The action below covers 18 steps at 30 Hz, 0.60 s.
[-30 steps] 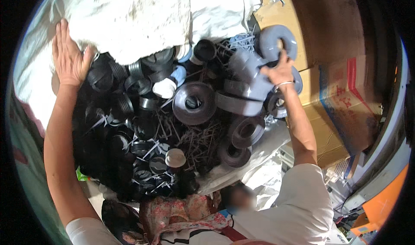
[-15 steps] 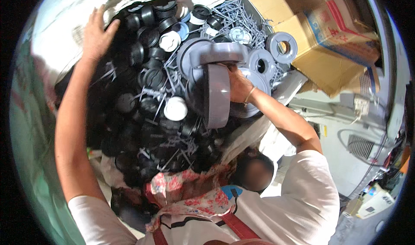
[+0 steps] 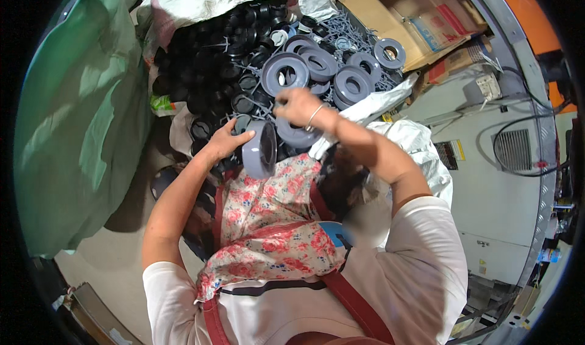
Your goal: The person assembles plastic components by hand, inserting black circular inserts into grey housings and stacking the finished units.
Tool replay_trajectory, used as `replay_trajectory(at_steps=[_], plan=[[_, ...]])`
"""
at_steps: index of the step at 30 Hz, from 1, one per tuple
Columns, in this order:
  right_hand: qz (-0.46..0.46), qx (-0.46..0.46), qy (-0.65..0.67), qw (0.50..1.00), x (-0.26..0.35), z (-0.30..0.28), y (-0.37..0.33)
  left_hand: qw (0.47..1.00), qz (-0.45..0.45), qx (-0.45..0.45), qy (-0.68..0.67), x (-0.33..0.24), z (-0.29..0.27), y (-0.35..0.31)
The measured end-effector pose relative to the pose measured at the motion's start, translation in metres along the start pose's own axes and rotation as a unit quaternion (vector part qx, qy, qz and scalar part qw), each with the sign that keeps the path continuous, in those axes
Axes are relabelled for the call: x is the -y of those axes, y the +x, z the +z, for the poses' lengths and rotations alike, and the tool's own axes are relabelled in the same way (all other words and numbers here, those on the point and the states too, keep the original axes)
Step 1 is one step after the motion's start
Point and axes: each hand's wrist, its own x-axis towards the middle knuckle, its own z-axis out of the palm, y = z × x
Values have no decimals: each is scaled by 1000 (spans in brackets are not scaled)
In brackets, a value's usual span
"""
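Beside heaped black caps [image 3: 236, 48], left hand [image 3: 225, 141] holds a grey ring [image 3: 253, 153] edgewise; right hand [image 3: 298, 105] angles inward, blurred, grip unclear.

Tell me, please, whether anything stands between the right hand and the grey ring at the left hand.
Nothing visible stands between the right hand and the grey ring at the left hand; another ring lies beside the gap, partly hidden by the right hand.
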Motion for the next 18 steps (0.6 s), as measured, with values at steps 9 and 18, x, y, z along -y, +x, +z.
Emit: replay_trajectory(at_steps=[9,18], plan=[[297,-103,-190,930,-186,-143,-9,940,-124,-17,-319,74,18,19],[452,-11,-257,854,-311,-149,54,896,-131,-56,-421,41,4,0]])
